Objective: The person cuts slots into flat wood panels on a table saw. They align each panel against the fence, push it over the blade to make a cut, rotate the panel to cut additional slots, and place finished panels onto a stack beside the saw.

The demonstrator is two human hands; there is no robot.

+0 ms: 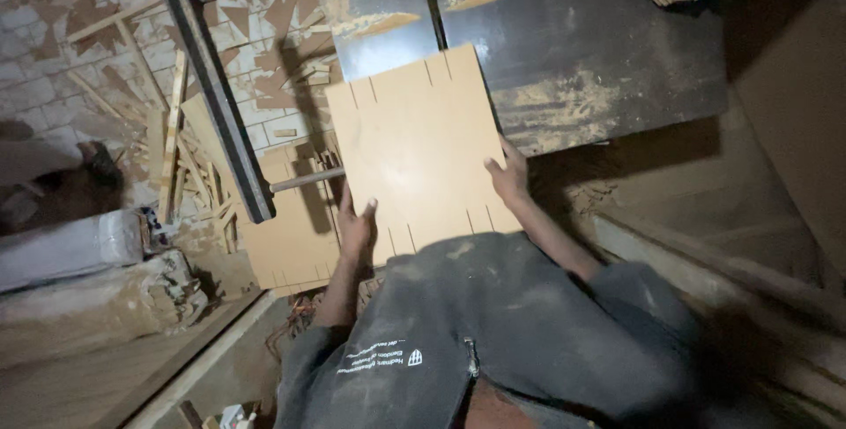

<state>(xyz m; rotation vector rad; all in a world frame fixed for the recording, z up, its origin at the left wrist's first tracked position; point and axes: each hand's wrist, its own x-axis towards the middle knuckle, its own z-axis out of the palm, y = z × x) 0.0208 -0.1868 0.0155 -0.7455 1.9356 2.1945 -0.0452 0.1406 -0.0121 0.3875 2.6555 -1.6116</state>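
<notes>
slotted board [419,151] | both hands' grip clamps its edges | over dusty dark table [617,50] | brick floor [53,85]

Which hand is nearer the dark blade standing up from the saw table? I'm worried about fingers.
Right. The right hand grips the board's right edge, below the blade. The left hand holds the lower left edge, farther away.

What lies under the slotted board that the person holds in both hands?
Under the slotted board show the dark, sawdust-strewn table at its far end and another tan board lower left. The left hand and right hand hold its edges. Whatever lies beneath its middle is hidden.
</notes>
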